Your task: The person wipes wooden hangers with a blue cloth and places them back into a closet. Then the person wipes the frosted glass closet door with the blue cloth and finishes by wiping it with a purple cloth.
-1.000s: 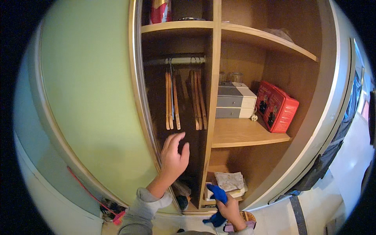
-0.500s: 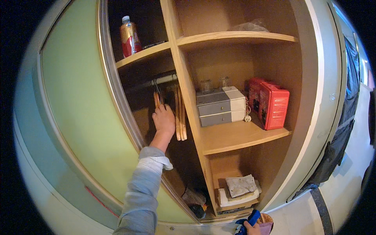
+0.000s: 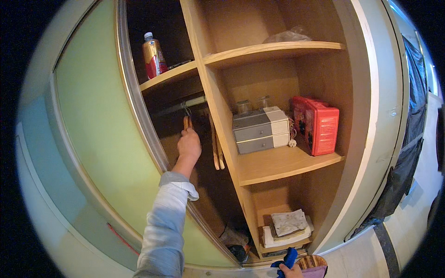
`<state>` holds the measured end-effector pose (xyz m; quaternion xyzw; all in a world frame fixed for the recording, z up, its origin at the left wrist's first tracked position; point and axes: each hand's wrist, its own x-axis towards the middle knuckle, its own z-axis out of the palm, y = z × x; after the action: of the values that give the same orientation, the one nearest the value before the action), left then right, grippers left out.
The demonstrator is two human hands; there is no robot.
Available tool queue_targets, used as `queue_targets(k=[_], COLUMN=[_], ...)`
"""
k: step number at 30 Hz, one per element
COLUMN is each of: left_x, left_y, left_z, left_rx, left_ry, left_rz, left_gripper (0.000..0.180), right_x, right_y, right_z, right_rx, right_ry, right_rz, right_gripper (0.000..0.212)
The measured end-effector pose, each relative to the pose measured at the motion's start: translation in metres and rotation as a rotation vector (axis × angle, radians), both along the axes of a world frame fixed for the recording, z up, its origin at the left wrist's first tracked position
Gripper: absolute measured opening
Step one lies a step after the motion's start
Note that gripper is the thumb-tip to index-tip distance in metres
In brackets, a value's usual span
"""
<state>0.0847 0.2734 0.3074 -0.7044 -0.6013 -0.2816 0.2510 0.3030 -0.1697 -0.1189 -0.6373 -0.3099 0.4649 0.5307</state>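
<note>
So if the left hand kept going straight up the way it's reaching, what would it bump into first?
Most likely the metal closet rod. The left hand already grips a wooden hanger hooked on that rod, straight above it. Beyond the rod sits the underside of the upper shelf. Depth is hard to judge here.

Mostly hidden behind the left hand (image 3: 189,144): wooden hanger (image 3: 187,122), only its top showing under the rail (image 3: 178,107). Cut off by the lower edge: right hand (image 3: 293,271), gripping a blue cloth (image 3: 287,259), fingers unseen. Too dark to identify: items on the wardrobe floor (image 3: 234,243).
</note>
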Motion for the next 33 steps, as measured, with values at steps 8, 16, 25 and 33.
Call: queue_targets(k=[8, 16, 25, 33], left_x=[-0.005, -0.017, -0.054, -0.122], left_y=[-0.018, -0.052, -0.161, -0.289], left_z=[0.027, -0.002, -0.124, -0.214], left_rx=[0.003, -0.18, -0.131, -0.409], left_ry=[-0.05, -0.368, -0.619, -0.513], left_rz=[-0.02, -0.151, -0.386, -0.268], left_gripper=[0.039, 0.034, 0.023, 0.025], right_x=[-0.002, -0.007, -0.008, 0.0], right_y=[0.0, -0.013, -0.003, 0.027], right_z=[-0.031, 0.021, 0.053, 0.005], right_rx=[0.047, 0.078, 0.009, 0.182], right_ry=[0.013, 0.016, 0.404, 0.006], right_rz=[0.007, -0.037, -0.172, -0.077], right_gripper=[0.023, 0.033, 0.04, 0.044])
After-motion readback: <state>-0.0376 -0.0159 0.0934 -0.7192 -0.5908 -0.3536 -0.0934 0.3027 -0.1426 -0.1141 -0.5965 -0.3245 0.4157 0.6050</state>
